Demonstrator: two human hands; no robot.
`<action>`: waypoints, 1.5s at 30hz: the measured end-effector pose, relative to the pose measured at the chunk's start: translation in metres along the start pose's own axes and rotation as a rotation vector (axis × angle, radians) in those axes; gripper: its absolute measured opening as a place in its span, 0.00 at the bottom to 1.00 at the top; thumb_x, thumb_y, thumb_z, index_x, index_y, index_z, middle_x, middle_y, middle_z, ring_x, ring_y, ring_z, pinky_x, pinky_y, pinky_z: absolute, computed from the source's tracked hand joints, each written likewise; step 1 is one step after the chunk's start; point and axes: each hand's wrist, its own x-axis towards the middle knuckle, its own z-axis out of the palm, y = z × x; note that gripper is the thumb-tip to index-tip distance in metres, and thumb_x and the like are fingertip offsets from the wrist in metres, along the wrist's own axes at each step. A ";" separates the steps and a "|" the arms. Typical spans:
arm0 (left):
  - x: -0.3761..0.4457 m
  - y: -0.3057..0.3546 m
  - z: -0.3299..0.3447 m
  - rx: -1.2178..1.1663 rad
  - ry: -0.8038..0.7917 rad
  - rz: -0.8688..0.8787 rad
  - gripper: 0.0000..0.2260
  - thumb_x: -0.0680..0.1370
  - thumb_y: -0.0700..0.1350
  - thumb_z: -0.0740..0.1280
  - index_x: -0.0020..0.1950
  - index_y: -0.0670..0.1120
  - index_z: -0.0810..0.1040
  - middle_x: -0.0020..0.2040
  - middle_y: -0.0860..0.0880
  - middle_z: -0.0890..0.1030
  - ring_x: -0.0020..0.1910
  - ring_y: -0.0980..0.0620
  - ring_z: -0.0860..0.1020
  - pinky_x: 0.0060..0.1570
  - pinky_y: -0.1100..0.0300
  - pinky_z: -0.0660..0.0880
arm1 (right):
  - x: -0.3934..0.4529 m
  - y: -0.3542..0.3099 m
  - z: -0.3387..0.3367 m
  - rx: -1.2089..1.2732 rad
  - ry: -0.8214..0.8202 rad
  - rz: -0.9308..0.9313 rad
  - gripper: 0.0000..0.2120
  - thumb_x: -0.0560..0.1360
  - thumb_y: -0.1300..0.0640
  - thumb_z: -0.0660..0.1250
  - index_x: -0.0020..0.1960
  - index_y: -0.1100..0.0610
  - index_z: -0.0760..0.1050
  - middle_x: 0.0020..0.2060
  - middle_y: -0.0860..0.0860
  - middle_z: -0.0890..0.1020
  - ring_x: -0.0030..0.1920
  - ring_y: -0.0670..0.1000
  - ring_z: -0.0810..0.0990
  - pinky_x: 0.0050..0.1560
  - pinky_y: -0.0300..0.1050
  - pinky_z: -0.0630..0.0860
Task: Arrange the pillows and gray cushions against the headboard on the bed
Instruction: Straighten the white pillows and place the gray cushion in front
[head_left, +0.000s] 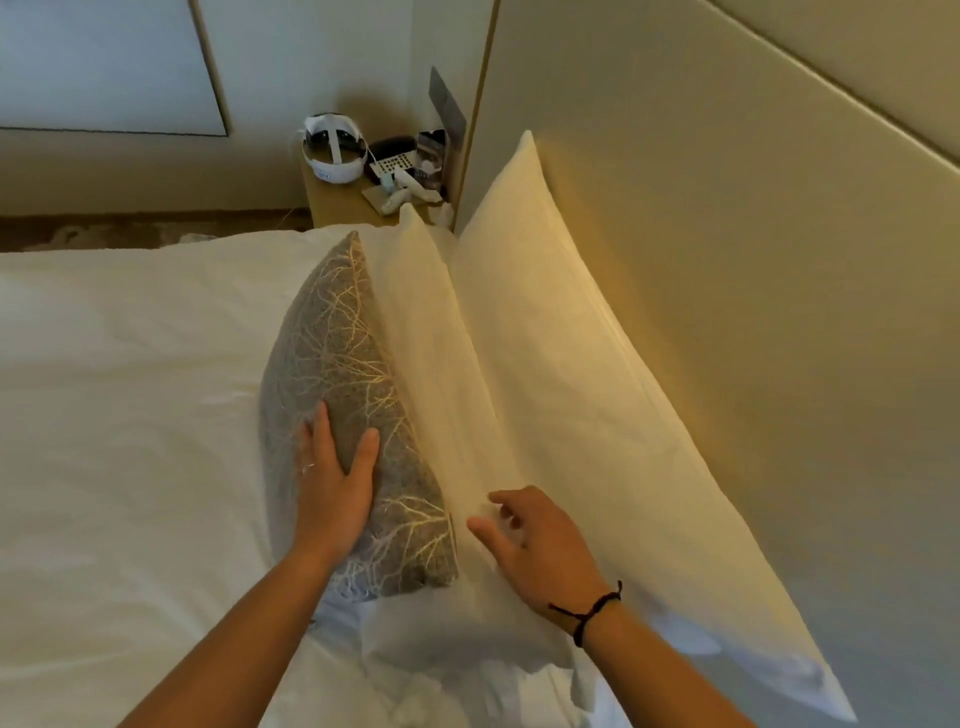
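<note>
A gray cushion (332, 374) with a pale branch pattern stands on edge on the white bed (119, 389). It leans on a white pillow (431, 364), which leans on a second, larger white pillow (576, 374) set against the beige headboard (753, 249). My left hand (332, 478) lies flat on the cushion's near face, fingers spread and gripping nothing. My right hand (535, 540) hovers open at the near end of the front white pillow, fingers loosely curled and slightly blurred. A dark cord bracelet sits on that wrist.
A wooden nightstand (337, 208) stands beyond the bed's far edge, beside the headboard. On it are a white headset (332, 150), a dark phone keypad (389, 163) and small bottles. Carpet shows at the far left.
</note>
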 end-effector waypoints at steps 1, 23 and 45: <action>-0.009 0.004 0.002 0.027 -0.008 0.017 0.40 0.71 0.76 0.53 0.78 0.64 0.43 0.81 0.51 0.48 0.79 0.50 0.50 0.75 0.44 0.52 | -0.019 0.015 -0.001 -0.033 0.048 0.052 0.28 0.73 0.31 0.60 0.64 0.48 0.73 0.53 0.44 0.76 0.51 0.44 0.76 0.52 0.39 0.73; -0.029 0.020 0.021 0.174 -0.124 -0.092 0.41 0.68 0.79 0.54 0.76 0.68 0.41 0.81 0.49 0.41 0.79 0.38 0.42 0.72 0.30 0.48 | -0.109 0.111 -0.044 -0.290 -0.211 0.189 0.22 0.80 0.52 0.62 0.30 0.54 0.60 0.26 0.50 0.65 0.27 0.48 0.63 0.28 0.41 0.59; -0.084 0.033 0.036 0.324 -0.068 -0.093 0.42 0.74 0.72 0.55 0.79 0.58 0.39 0.81 0.46 0.40 0.79 0.38 0.42 0.72 0.31 0.46 | -0.167 0.165 -0.144 -0.341 0.078 0.474 0.20 0.80 0.45 0.60 0.39 0.59 0.76 0.33 0.53 0.80 0.34 0.54 0.79 0.31 0.44 0.68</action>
